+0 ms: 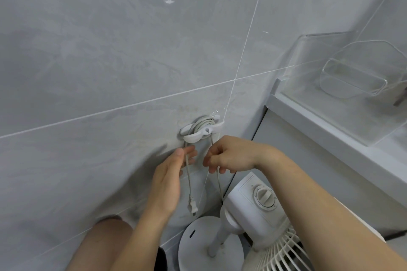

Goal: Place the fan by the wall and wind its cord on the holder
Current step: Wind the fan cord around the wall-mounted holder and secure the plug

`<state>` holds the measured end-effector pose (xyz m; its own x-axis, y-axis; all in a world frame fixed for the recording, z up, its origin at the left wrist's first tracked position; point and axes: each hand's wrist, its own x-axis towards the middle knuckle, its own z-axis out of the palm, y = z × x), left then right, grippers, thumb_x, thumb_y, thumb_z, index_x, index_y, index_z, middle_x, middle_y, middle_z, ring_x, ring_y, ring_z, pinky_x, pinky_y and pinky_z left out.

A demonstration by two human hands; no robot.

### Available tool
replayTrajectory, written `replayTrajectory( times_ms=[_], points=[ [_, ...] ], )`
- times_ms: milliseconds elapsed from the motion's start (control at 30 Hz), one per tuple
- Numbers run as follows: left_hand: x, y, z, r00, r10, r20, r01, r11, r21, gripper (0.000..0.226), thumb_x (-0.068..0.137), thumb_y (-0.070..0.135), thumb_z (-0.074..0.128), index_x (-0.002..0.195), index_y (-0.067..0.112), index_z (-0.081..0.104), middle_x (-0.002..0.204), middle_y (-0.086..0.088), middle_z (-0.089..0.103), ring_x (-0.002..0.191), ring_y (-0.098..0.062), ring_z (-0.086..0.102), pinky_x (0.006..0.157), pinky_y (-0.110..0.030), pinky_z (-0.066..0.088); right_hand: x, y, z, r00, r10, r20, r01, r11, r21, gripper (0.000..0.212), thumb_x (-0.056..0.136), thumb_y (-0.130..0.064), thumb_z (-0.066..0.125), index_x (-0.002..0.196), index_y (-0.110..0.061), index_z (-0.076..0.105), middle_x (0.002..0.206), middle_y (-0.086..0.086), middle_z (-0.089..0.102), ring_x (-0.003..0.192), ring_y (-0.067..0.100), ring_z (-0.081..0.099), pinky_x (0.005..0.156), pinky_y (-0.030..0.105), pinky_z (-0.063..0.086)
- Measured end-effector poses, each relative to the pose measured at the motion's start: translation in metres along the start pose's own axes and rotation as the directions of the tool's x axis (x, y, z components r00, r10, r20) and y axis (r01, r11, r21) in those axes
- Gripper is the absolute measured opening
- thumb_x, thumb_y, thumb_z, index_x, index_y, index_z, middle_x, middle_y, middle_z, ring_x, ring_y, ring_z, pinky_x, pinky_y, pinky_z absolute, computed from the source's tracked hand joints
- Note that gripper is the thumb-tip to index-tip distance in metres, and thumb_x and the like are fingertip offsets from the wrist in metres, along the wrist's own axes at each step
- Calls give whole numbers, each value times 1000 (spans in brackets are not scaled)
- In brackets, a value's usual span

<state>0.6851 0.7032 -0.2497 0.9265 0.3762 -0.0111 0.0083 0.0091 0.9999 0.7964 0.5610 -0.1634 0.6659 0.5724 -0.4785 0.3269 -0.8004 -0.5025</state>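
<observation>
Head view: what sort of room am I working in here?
Probably a bathroom or utility corner: large grey wall tiles with grout lines, a clear plastic wall caddy above a white ledge, and a stick-on cord holder.

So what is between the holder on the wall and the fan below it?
Head view: two cord strands hang from the holder toward the fan, one in each hand.

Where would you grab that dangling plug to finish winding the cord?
Probably by the plug's body, just above the prongs, coming from the left hand's side. It hangs free from the holder, prongs down, close to the wall, so the open side faces you.
</observation>
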Motion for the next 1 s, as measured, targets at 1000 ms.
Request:
replayTrajectory(
  times_ms=[1000],
  points=[
    [-5, -18, 2, 995, 48, 82, -34, 985, -167, 54, 82, 59, 47, 106, 20, 75, 109, -3, 79, 93, -26, 73, 78, -42, 50, 16, 26, -30, 911, 216, -351, -214, 976, 45, 57, 99, -61, 53, 73, -11, 54, 65, 3, 52, 62, 22, 48, 60, 33, 36]
  ],
)
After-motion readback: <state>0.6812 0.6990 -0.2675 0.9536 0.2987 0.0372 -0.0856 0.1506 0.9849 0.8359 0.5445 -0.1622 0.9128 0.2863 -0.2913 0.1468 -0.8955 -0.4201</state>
